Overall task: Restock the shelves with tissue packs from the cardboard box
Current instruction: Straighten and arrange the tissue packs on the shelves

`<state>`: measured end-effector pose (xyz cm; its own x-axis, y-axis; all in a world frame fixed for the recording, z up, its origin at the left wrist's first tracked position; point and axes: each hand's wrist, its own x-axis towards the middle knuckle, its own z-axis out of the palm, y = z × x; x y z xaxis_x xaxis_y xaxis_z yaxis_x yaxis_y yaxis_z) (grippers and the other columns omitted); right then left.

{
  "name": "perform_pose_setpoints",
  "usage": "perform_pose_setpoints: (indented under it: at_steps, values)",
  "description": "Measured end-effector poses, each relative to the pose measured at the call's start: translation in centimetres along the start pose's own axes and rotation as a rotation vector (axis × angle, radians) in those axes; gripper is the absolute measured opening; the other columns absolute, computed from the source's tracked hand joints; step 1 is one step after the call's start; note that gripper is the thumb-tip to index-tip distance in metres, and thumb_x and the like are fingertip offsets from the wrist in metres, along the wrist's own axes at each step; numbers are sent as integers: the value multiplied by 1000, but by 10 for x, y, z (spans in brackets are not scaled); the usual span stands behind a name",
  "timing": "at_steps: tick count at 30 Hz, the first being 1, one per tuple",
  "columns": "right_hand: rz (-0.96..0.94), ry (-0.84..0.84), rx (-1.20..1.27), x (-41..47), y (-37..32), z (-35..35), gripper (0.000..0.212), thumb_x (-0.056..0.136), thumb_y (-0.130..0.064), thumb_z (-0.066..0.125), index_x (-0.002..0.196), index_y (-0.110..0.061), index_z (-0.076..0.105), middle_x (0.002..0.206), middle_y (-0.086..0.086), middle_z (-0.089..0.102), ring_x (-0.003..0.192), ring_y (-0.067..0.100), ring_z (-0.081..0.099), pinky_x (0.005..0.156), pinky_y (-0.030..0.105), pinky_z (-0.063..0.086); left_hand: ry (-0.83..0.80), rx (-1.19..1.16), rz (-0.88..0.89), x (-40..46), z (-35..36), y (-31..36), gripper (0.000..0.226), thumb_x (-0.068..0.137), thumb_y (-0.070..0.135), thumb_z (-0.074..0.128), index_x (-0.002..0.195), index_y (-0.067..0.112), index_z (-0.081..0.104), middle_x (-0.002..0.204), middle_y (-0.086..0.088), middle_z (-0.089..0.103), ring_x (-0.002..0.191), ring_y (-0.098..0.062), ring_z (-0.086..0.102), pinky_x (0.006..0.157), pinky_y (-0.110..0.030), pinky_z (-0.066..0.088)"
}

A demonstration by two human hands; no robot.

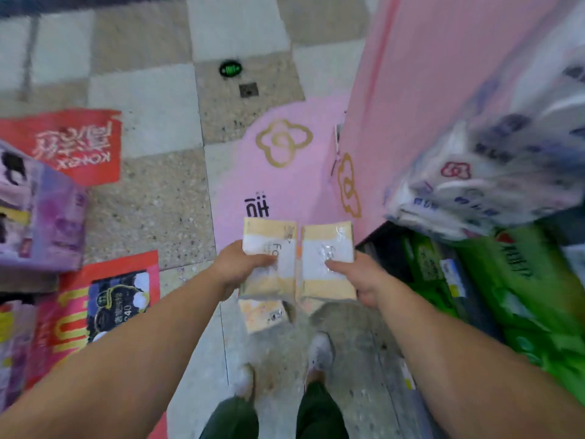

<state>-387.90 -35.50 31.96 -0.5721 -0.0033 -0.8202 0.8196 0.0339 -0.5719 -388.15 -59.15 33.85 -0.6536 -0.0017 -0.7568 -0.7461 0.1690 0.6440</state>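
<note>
Two cream-and-white tissue packs are held side by side at waist height over the floor. My left hand (235,267) grips the left tissue pack (269,245), thumb on its top face. My right hand (364,280) grips the right tissue pack (327,245) the same way. A third pack (264,315) of the same kind shows just below the left one; whether it is held or lying on the floor I cannot tell. The shelves (474,280) stand on my right with green packs (522,296) low down and clear-wrapped white packs (474,185) above. No cardboard box is in view.
A pink shelf end panel (427,90) rises at the right, with a pink floor sticker (278,172) ahead. Purple packs (38,217) sit at the left beside red floor posters (79,144). My shoes (319,353) stand on the tiled floor.
</note>
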Motion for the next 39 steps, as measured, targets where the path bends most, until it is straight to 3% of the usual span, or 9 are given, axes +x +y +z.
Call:
perform_pose_setpoints:
  at_steps: [8, 14, 17, 20, 23, 25, 27, 33, 39]
  values:
    - [-204, 89, 127, -153, -5, -12, 29, 88, -8, 67, 117, -9, 63, 107, 13, 70, 89, 27, 68, 76, 38, 55, -372, 32, 232, -104, 12, 55, 24, 84, 8, 69, 108, 11, 66, 107, -12, 72, 95, -30, 69, 86, -46, 54]
    - [-332, 325, 209, -292, 44, -27, 23, 86, -7, 69, 108, -8, 65, 96, 9, 72, 83, 25, 69, 82, 40, 56, -604, 162, 344, -202, 54, 67, 20, 85, 3, 67, 103, 11, 65, 107, -16, 71, 81, -24, 71, 76, -38, 58]
    - [-370, 461, 249, -363, 80, -50, 22, 85, -8, 70, 106, -9, 66, 98, 10, 73, 86, 27, 69, 86, 45, 55, -692, 235, 370, -253, 93, 70, 16, 85, 1, 67, 97, 10, 63, 106, -19, 70, 82, -26, 69, 81, -42, 56]
    - [-426, 603, 340, -436, 123, -76, 19, 87, -4, 67, 105, -4, 65, 100, 14, 71, 79, 25, 69, 72, 36, 58, -780, 318, 418, -304, 142, 67, 23, 83, 3, 70, 105, 6, 65, 109, -20, 70, 88, -31, 70, 82, -47, 56]
    - [-472, 747, 434, -514, 178, -99, 12, 88, 0, 63, 96, -9, 65, 98, 13, 69, 73, 20, 67, 61, 29, 58, -870, 371, 481, -363, 202, 52, 21, 83, 2, 69, 104, 6, 65, 100, -18, 72, 84, -30, 69, 79, -45, 57]
    - [-495, 843, 471, -567, 224, -116, 17, 88, 1, 62, 105, -5, 63, 100, 14, 69, 76, 21, 66, 65, 31, 57, -932, 398, 503, -407, 247, 33, 15, 83, 2, 69, 97, 7, 66, 91, -14, 74, 77, -27, 70, 70, -41, 59]
    - [-483, 952, 511, -620, 275, -133, 25, 88, 0, 63, 114, 0, 61, 105, 17, 68, 80, 24, 66, 69, 33, 56, -1041, 421, 493, -457, 295, 6, 18, 81, 3, 71, 99, 7, 67, 90, -13, 75, 76, -28, 71, 74, -44, 58]
    - [-388, 1209, 519, -769, 423, -183, 26, 83, -14, 74, 107, -8, 66, 99, 11, 73, 88, 25, 71, 82, 42, 57, -1307, 411, 568, -612, 423, -86, 20, 79, 2, 71, 98, 8, 68, 100, -17, 73, 75, -25, 71, 74, -41, 59]
    - [-445, 1225, 539, -851, 475, -233, 16, 85, -8, 70, 101, -11, 65, 92, 9, 74, 80, 23, 71, 68, 35, 56, -1397, 335, 577, -691, 473, -121, 18, 87, -1, 63, 99, 12, 63, 99, -10, 70, 79, -21, 69, 69, -35, 58]
